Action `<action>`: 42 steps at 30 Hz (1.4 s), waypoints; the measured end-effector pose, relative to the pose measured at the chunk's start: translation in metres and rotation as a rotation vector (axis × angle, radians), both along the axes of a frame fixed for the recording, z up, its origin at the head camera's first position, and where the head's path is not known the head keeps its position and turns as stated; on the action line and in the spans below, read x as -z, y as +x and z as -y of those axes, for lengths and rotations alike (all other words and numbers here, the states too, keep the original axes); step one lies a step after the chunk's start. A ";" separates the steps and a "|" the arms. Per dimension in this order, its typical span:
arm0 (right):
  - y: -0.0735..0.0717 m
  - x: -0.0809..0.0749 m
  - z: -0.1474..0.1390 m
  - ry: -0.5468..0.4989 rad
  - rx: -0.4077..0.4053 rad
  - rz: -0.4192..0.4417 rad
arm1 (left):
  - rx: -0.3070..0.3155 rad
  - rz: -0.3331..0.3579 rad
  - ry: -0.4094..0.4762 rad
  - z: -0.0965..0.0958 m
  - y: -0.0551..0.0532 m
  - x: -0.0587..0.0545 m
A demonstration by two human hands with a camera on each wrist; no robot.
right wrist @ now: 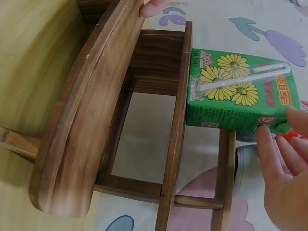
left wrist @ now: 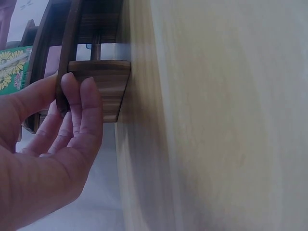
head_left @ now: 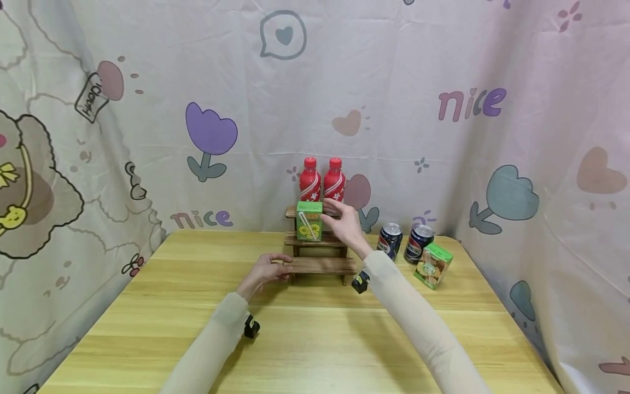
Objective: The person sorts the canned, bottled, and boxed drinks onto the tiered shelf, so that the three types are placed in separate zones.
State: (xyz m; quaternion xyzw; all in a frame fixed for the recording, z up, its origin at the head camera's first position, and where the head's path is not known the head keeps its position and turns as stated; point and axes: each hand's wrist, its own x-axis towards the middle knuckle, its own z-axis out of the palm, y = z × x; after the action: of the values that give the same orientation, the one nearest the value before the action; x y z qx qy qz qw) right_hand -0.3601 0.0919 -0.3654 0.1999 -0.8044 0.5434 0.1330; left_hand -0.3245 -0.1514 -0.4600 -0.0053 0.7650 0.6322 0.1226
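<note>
A small wooden step shelf [head_left: 322,266] with three tiers stands on the table. My left hand [head_left: 268,270] grips the left end of its lowest step, thumb and fingers around the board [left wrist: 70,55]. On the middle step, at its left side, stands a green juice carton [head_left: 309,221] with yellow flowers and a straw on its front. My right hand [head_left: 345,221] is at the carton's right side, fingers loosely bent. In the right wrist view its fingertips [right wrist: 263,134] lie right at the carton's upper end, not wrapped around it.
Two red bottles [head_left: 310,180] stand side by side on the top step. Right of the shelf are two dark blue cans [head_left: 390,241] and a second green carton [head_left: 433,266] on the wooden table [head_left: 315,339]. A patterned curtain [head_left: 295,109] hangs behind.
</note>
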 end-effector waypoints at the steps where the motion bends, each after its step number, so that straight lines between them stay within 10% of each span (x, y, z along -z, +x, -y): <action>1: 0.001 0.000 -0.002 -0.006 0.001 -0.006 | 0.001 -0.002 -0.002 0.000 0.000 0.000; 21: 0.012 0.008 -0.044 -0.151 -0.148 0.163 | 0.004 -0.003 0.007 0.004 0.001 0.000; 42: 0.036 0.020 -0.121 0.031 -0.061 0.202 | 0.025 0.014 0.015 -0.001 0.000 -0.003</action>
State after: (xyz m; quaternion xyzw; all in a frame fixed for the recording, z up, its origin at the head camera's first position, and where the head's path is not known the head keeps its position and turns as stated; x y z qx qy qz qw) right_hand -0.3237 0.2124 -0.3857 0.1702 -0.8155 0.5522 0.0316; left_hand -0.3247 -0.1501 -0.4573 0.0007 0.7595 0.6362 0.1359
